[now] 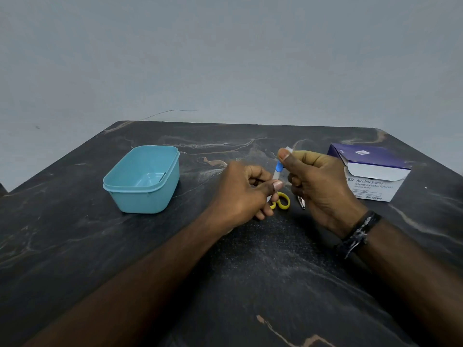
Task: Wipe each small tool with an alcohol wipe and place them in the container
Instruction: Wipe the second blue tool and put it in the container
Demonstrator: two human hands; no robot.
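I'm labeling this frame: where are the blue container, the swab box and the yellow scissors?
blue container [140, 194]: head view, front wall.
swab box [373, 189]: head view, white printed front.
yellow scissors [283, 200]: head view, handle ring.

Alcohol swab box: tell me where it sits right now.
In the head view the swab box sits on the table's far right, flap open, just beyond the right hand. The blue container stands across from it on the left.
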